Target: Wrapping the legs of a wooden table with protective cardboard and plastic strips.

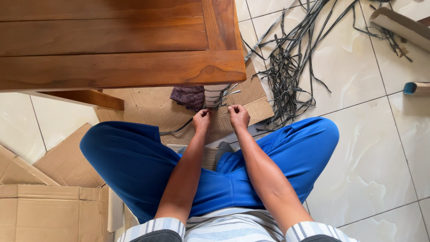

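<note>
I sit cross-legged in blue trousers on the floor, under the edge of a brown wooden table [121, 67]. The table's leg [214, 95] is wound with pale and dark thin strips. My left hand [202, 120] is closed just below the leg, fingers pinched on a strip end. My right hand [238, 116] is beside it, a little to the right, pinched on a thin grey strip [228, 92] that runs up to the wound leg. The two hands are a few centimetres apart.
A tangled heap of dark strips [286, 67] lies on the white tiles to the right. Flattened cardboard [148, 107] lies under the leg, with a dark purple cloth [188, 96] on it. A cardboard box [49, 210] sits lower left. A wooden piece with a teal end [414, 88] lies at the right.
</note>
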